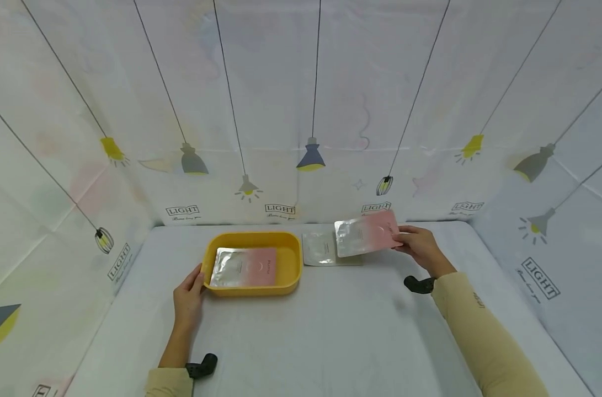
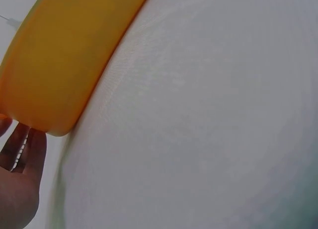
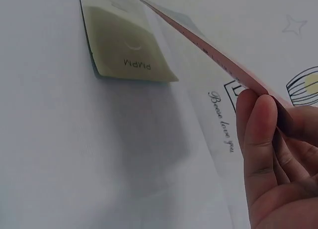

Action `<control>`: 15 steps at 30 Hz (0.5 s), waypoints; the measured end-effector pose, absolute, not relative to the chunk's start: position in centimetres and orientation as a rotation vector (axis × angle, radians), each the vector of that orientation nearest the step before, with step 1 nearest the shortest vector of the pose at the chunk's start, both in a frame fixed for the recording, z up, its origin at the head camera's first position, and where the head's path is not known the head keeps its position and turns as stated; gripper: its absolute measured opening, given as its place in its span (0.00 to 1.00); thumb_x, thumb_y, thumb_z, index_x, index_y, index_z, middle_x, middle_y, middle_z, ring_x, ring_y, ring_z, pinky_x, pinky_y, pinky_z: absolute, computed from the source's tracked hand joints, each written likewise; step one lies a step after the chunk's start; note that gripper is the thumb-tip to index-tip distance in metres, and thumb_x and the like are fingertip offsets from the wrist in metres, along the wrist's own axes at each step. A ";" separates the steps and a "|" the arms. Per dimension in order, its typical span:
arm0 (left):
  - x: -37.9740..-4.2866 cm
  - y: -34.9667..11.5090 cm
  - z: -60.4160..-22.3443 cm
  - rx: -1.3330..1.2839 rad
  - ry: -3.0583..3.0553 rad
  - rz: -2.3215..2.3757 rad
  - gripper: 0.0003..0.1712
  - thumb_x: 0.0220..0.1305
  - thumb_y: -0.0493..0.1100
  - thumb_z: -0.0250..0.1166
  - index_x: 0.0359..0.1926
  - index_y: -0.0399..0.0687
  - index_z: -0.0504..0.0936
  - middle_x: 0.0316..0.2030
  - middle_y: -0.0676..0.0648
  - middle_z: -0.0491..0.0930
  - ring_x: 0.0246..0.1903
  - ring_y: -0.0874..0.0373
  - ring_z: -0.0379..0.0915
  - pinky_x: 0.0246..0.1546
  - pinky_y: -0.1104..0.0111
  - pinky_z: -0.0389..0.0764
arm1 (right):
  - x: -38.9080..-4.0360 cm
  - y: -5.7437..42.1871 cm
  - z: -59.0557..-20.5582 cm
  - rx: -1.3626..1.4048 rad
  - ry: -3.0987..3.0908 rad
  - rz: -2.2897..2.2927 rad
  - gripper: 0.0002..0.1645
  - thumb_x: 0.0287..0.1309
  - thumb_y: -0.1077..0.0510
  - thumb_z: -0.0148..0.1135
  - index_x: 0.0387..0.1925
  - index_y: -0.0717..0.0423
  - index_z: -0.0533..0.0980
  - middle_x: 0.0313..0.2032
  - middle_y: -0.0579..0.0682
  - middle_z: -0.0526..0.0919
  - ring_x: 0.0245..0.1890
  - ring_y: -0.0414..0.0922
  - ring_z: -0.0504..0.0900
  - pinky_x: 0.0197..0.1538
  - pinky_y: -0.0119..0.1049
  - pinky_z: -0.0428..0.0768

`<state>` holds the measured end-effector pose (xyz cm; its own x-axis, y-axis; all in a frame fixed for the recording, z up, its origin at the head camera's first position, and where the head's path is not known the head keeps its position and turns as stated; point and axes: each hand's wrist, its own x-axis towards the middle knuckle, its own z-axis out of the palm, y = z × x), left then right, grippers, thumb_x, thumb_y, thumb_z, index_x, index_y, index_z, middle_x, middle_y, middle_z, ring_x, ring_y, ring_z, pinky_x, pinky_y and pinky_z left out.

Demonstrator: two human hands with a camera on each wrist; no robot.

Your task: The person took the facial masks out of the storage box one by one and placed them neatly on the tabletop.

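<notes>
A pink-and-silver sachet is pinched at its right edge between the thumb and fingers of my right hand. In the right wrist view that raised sachet appears nearly edge-on. Beneath and left of it, a greenish-and-silver sachet lies flat, partly covered in the head view; its olive end bears the letters PMPM. My left hand holds the left end of a yellow tray, fingers against the end wall. Inside the tray lies another pink-and-silver sachet.
The white table runs back to a patterned cloth wall printed with hanging lamps. The tray and the flat sachet sit side by side near the table's back edge. Both wrists carry black devices.
</notes>
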<state>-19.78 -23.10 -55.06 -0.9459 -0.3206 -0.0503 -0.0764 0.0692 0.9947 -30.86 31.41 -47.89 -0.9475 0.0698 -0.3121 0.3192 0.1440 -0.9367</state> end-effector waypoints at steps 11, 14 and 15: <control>-20.0 -23.2 -55.3 0.404 -2.158 -1.985 0.27 0.76 0.48 0.49 0.70 0.44 0.66 0.69 0.42 0.67 0.65 0.50 0.67 0.46 0.90 0.74 | -30.7 34.0 -48.6 0.440 2.254 -1.892 0.34 0.65 0.63 0.58 0.69 0.69 0.59 0.26 0.38 0.81 0.27 0.34 0.82 0.35 0.26 0.85; -20.1 -23.3 -55.3 0.414 -2.149 -2.003 0.26 0.76 0.47 0.49 0.70 0.44 0.65 0.69 0.42 0.67 0.65 0.50 0.67 0.46 0.90 0.74 | -30.8 34.4 -48.8 0.476 2.280 -1.862 0.34 0.65 0.63 0.58 0.69 0.69 0.59 0.25 0.38 0.81 0.26 0.34 0.82 0.35 0.26 0.84; -20.2 -23.4 -55.3 0.418 -2.145 -2.005 0.26 0.76 0.47 0.49 0.70 0.44 0.65 0.69 0.42 0.67 0.65 0.50 0.67 0.46 0.90 0.74 | -30.7 34.5 -48.9 0.489 2.287 -1.853 0.34 0.65 0.62 0.58 0.69 0.69 0.60 0.25 0.38 0.81 0.26 0.34 0.82 0.34 0.26 0.84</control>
<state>-20.16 -23.37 -55.32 -0.9452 -0.3205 -0.0628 -0.0842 0.0534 0.9950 -30.75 34.51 -48.92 -0.9341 0.1519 -0.3230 0.3475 0.1799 -0.9203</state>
